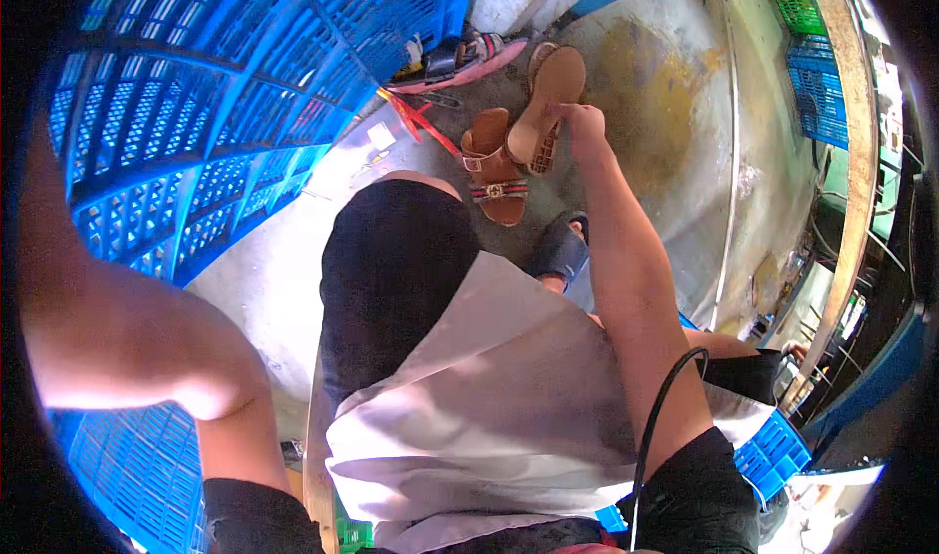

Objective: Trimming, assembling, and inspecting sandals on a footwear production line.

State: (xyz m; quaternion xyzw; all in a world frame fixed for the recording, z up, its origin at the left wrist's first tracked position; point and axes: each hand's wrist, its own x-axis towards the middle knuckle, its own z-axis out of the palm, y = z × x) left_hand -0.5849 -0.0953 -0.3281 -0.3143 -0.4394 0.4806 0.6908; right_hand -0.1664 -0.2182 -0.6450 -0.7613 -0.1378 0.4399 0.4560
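My right hand (584, 124) is closed on a tan sandal (558, 73) by its edge. That sandal is turned so its sole shows, with a dark tread patch at the lower end. Touching it on the left, a brown sandal (502, 208) stands on the floor, with a buckled strap and a striped band bearing a metal ornament. My left forearm (127, 334) bends up along the left rim beside a blue crate, and its hand lies outside the picture.
Tall blue plastic crates (235, 85) line the left side. A pink basin (479, 73) with several dark-strapped sandals sits beyond the brown sandal, near a red long-handled thing (423, 122). My foot in a dark slipper (559, 251) is close by. A wooden post (849, 163) stands right.
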